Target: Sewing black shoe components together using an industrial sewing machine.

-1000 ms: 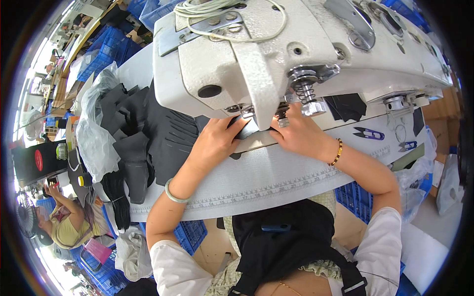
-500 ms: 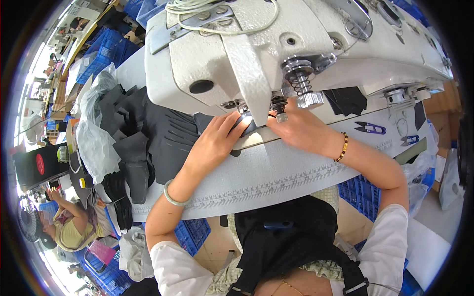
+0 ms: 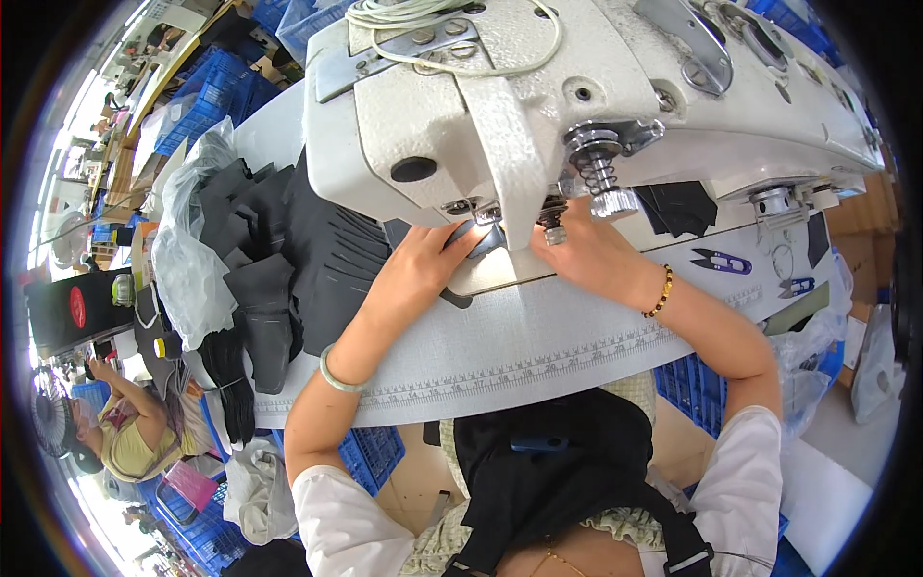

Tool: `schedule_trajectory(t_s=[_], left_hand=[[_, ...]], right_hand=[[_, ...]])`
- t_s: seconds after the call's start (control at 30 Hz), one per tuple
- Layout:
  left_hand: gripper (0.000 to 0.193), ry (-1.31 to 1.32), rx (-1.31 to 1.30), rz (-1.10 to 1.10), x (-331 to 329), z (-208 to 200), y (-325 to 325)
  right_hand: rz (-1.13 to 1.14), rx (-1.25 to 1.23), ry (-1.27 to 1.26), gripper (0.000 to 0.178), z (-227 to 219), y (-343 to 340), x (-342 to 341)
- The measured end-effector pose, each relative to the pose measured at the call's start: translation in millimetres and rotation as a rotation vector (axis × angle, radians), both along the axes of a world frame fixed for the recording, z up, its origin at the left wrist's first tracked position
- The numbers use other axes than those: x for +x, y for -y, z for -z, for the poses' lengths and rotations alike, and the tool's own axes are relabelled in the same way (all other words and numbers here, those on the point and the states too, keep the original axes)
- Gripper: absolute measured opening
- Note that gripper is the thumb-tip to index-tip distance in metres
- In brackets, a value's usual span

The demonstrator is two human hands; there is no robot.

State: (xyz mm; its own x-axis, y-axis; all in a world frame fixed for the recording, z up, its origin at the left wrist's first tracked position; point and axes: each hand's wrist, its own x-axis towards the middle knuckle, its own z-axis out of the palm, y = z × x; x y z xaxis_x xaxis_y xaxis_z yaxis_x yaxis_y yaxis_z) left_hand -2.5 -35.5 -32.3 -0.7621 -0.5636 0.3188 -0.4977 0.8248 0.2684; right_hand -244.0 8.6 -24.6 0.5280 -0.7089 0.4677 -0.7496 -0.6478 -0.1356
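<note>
Both hands are at the needle area of a white sewing machine [image 3: 423, 125]. My left hand [image 3: 415, 264] is at the left of the needle area, its thumb and fingers closed on a dark grey fabric piece [image 3: 465, 240]. My right hand [image 3: 594, 252] is just right of the needle area; its fingertips are hidden behind the machine's arm and tension knob [image 3: 555, 231], so its grip does not show. The needle itself is also hidden.
Left of the machine lie stacked dark fabric pieces [image 3: 336, 260] and a clear plastic bag [image 3: 187, 279]. On the right are thread snips [image 3: 721, 262] and more dark pieces [image 3: 678, 207]. A ruler strip [image 3: 519, 370] runs along the table's near edge. Another person [image 3: 139, 428] sits far left.
The machine appears slightly further right and lower in the picture. My right hand's fingers have slipped more behind the tension knob. My left hand still holds the fabric at the needle area.
</note>
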Motion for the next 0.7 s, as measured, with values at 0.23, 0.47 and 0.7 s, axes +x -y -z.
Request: schedule_trajectory(t_s=[0.23, 0.47, 0.7], left_hand=[[0.031, 0.027, -0.231, 0.143, -1.9, -15.7, -0.6], [0.030, 0.010, -0.163, 0.087, -1.0, -13.4, -1.4], [0.030, -0.018, -0.154, 0.091, -2.7, -8.9, -1.2]], right_hand=[[-0.063, 0.074, -0.023, 0.033, 9.1, 3.6, -10.2], [-0.104, 0.010, 0.166, 0.033, -0.5, 8.4, -10.1], [-0.012, 0.199, 0.222, 0.006, 8.5, 4.3, -8.1]])
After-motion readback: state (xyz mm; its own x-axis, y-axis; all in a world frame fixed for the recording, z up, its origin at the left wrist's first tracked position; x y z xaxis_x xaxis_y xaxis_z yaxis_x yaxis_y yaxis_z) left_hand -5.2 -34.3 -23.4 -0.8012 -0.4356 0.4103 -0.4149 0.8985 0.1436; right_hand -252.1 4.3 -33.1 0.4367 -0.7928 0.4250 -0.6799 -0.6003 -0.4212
